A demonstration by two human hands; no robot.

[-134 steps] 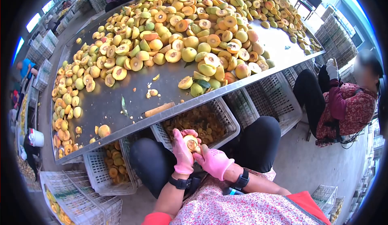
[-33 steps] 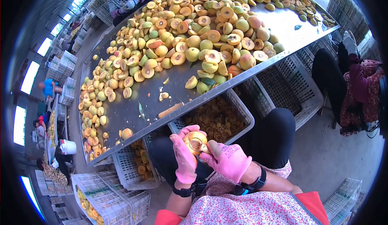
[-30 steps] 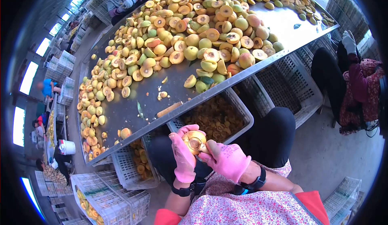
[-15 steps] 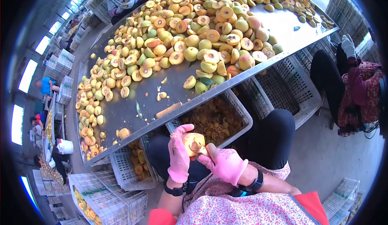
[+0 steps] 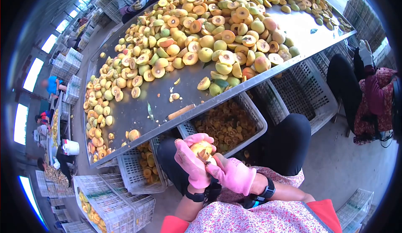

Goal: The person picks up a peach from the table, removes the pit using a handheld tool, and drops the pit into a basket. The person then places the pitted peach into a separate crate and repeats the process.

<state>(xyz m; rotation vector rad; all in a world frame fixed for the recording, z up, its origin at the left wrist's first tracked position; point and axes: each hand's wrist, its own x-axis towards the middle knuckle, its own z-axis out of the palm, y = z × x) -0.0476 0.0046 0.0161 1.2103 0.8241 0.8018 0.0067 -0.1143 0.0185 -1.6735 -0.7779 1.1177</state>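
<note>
My left hand [image 5: 191,161], in a pink glove, is wrapped round a halved peach [image 5: 202,148] with its brownish, torn cut face turned up. Against the near side of that fruit presses my right hand [image 5: 237,176], also pink-gloved. Its fingers are closed, and whatever they grip is hidden at the fruit. Both hands are above my lap, just in front of a white crate [image 5: 263,126] holding brown-yellow pit scraps [image 5: 228,122]. Beyond them a metal table [image 5: 138,101] carries a large heap of peach halves [image 5: 176,49].
A wooden rod-like handle [image 5: 181,111] lies at the table's raised metal edge [image 5: 226,95]. Crates with peach pieces stand below left [image 5: 144,170] and further left [image 5: 109,203]. A co-worker [image 5: 377,95] sits at right; another person's gloved hand [image 5: 141,2] is across the table.
My left fingers have curled further over the peach half, and my right hand has pushed closer against it. The whole view has shifted slightly.
</note>
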